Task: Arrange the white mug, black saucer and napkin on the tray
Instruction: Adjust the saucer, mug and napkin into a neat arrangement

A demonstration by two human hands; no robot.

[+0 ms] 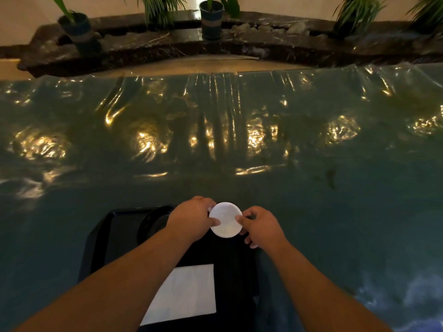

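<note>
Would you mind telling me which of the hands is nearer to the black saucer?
Left. The left hand overlaps the black saucer while gripping the white mug; the right hand grips the mug's far side.

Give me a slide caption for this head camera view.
Both hands, left and right, hold white mug over black tray with saucer and napkin.

A glossy, wrinkled green cover spreads over the worktop; potted plants stand on a far dark stone ledge.
</note>
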